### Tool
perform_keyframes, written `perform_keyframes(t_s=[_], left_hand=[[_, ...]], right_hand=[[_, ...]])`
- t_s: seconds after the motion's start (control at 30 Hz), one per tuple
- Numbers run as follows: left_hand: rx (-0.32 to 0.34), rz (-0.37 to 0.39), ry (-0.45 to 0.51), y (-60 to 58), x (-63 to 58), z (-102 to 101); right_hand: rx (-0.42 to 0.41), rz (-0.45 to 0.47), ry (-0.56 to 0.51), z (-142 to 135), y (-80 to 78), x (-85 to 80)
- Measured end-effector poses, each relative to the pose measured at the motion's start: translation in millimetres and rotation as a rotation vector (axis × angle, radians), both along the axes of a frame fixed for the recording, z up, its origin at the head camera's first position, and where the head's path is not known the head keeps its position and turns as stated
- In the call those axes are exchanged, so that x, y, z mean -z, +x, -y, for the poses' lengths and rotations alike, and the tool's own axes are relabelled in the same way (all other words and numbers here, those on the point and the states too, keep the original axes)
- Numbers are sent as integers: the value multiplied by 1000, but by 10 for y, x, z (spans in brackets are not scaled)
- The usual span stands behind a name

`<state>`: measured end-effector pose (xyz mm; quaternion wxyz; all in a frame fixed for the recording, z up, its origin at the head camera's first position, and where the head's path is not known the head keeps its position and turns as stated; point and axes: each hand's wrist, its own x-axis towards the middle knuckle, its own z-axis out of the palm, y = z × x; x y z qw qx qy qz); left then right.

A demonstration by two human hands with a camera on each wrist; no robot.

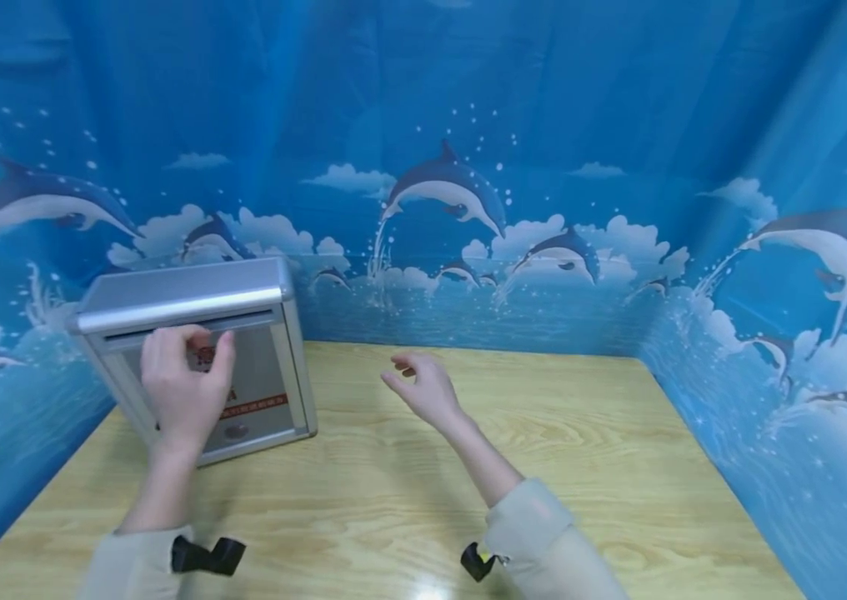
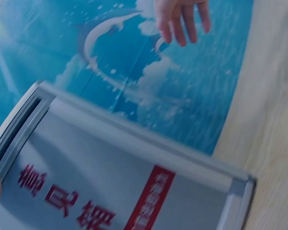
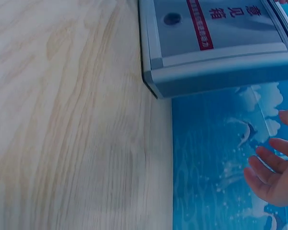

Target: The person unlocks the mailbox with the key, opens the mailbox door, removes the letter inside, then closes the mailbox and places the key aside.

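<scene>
A silver metal suggestion box (image 1: 264, 358) with a slot (image 1: 243, 321) near its top and red Chinese lettering stands at the left of the table. Right in front of its front panel is my left hand (image 1: 183, 387), fingers bent near the slot and thumb apart from them. Nothing shows between them. Only a sliver of that hand appears at the left edge of the left wrist view. To the right of the box, my right hand (image 1: 427, 392) hovers over the table with loosely bent fingers, holding nothing; its spread fingers (image 3: 271, 160) show in the right wrist view.
The pale wood-grain table (image 1: 543, 433) runs beneath both hands. A blue curtain (image 1: 581, 108) with dolphins and clouds encloses the back and sides. A small round lock (image 3: 172, 18) sits low on the box front. Black straps circle both sleeves.
</scene>
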<state>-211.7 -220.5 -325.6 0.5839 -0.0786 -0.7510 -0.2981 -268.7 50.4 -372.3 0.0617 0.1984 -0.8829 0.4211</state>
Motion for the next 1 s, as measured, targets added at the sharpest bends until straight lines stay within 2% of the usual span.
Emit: perform_keyframes(t_s=[0.17, 0.27, 0.33, 0.43, 0.5, 0.57, 0.67, 0.77, 0.87, 0.9, 1.0], left_hand=[[-129, -22, 111, 18, -56, 223], [-176, -30, 202, 19, -89, 344], [-199, 14, 232, 45, -108, 430], [-191, 138, 268, 95, -124, 554], [-158, 262, 325, 122, -134, 630], [-104, 402, 428, 132, -144, 703], [14, 617, 609, 121, -152, 813], [138, 773, 710, 98, -125, 917], [231, 818, 739, 71, -47, 1006], [237, 819, 733, 34, 26, 1079], [263, 827, 719, 2, 126, 1178]], right_hand=[[-46, 11, -14, 163, -16, 13], [-57, 21, -7, 253, -27, -7], [-69, 25, -1, 313, -34, -28], [-79, 30, -5, 393, -38, -74], [-78, 37, -7, 438, -42, -99], [-74, 48, -16, 481, -45, -127], [-74, 69, -44, 552, -61, -158], [-86, 96, -88, 628, -80, -178], [-92, 127, -115, 696, -105, -179], [-96, 132, -119, 714, -114, -181], [-103, 150, -117, 770, -146, -195]])
